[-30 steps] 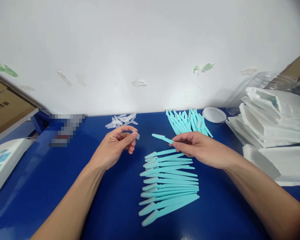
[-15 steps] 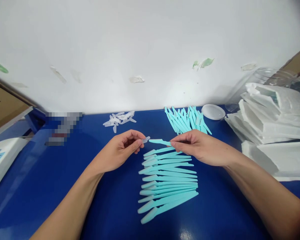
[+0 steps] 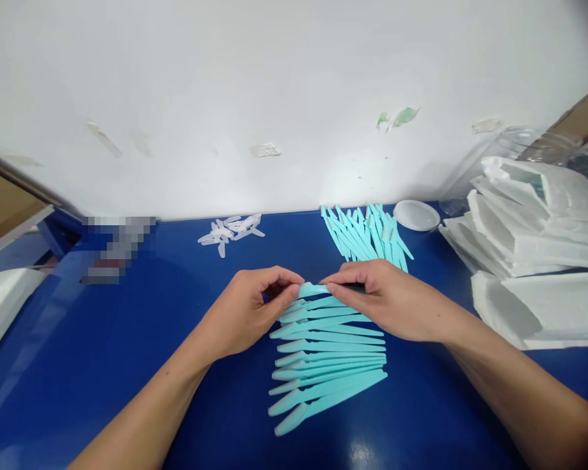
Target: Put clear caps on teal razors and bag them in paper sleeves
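Observation:
Between my two hands is a teal eyebrow razor (image 3: pixel 312 289). My right hand (image 3: pixel 389 300) is closed in a pinch on its handle. The fingertips of my left hand (image 3: pixel 252 310) are pressed together at the razor's blade end, around a small clear blade cap that they now hide. Just below, several teal razors (image 3: pixel 330 349) lie in a rough row with pale, covered-looking blade ends to the left. Small translucent caps (image 3: pixel 232 228) lie in a loose pile behind my left hand. Beyond my right hand is a heap of teal razors (image 3: pixel 365 232).
A white wall (image 3: pixel 294 98) backs the blue table (image 3: pixel 176 405). On the right are a round translucent lid (image 3: pixel 416 215), a stack of white padded pouches (image 3: pixel 543 222) and a clear plastic container (image 3: pixel 514 143). A white device (image 3: pixel 10 294) stands at the left edge.
My left hand has moved right and brought the clear cap onto the razor's blade end; the gap between them has closed. Both hands sit slightly lower in view.

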A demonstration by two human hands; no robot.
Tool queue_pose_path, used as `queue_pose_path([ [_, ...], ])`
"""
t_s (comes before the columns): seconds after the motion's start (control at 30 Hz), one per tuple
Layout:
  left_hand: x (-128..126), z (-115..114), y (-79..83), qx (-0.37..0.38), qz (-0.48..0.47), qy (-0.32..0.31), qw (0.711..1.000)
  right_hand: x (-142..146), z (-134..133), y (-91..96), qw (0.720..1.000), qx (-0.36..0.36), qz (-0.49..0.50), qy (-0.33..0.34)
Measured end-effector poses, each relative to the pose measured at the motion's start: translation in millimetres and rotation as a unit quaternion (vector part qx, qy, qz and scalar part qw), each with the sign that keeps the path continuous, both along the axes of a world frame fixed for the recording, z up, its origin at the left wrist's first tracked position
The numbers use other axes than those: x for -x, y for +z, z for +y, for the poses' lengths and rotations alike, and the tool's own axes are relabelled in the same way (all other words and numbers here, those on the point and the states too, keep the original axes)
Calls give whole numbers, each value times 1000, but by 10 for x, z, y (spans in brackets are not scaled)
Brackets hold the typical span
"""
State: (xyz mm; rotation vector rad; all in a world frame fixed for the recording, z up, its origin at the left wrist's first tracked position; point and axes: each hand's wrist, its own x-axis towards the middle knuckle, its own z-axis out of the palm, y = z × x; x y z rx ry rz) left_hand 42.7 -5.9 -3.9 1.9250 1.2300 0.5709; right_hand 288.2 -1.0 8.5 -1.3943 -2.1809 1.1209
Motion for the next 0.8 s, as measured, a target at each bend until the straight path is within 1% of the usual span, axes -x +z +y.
queue_pose_path([
  [0.07, 39, -7, 18, 2, 21, -16, 1000, 34, -35, -10, 1000, -12, -5, -6],
  [0.13, 90, -9, 44, 7, 48, -29, 998, 56, -66, -37, 999, -25, -27, 5],
  [0.27, 145, -12, 102, 10, 85, -63, 994, 76, -125, -74, 993, -59, -81, 58],
  [0.33, 166, 3, 125, 3, 86, -68, 994, 74, -134, -64, 993, -55, -89, 63],
  [0.37, 186, 23, 129, -8, 81, -56, 995, 68, -121, -57, 993, -53, -89, 51],
  [0.4, 217, 52, 125, -27, 77, -30, 996, 59, -93, -53, 994, -59, -91, 26],
  [0.47, 318, 145, 83, -92, 76, 58, 991, 34, 20, -63, 985, -106, -121, -59],
  [0.5, 389, 205, 44, -136, 81, 111, 981, 21, 100, -80, 973, -141, -150, -105],
  [0.53, 472, 271, -3, -178, 92, 163, 966, 9, 190, -103, 955, -176, -189, -145],
  [0.57, 562, 339, -57, -215, 107, 204, 949, -1, 283, -130, 937, -197, -232, -170],
  [0.6, 656, 403, -112, -240, 124, 234, 934, -7, 372, -158, 922, -203, -273, -184],
  [0.63, 748, 462, -163, -250, 143, 253, 924, -9, 449, -185, 912, -192, -309, -188],
  [0.7, 905, 547, -245, -248, 175, 276, 912, -4, 552, -224, 904, -164, -347, -188],
  [0.8, 1023, 591, -299, -220, 205, 270, 915, 9, 586, -240, 903, -151, -352, -193],
])
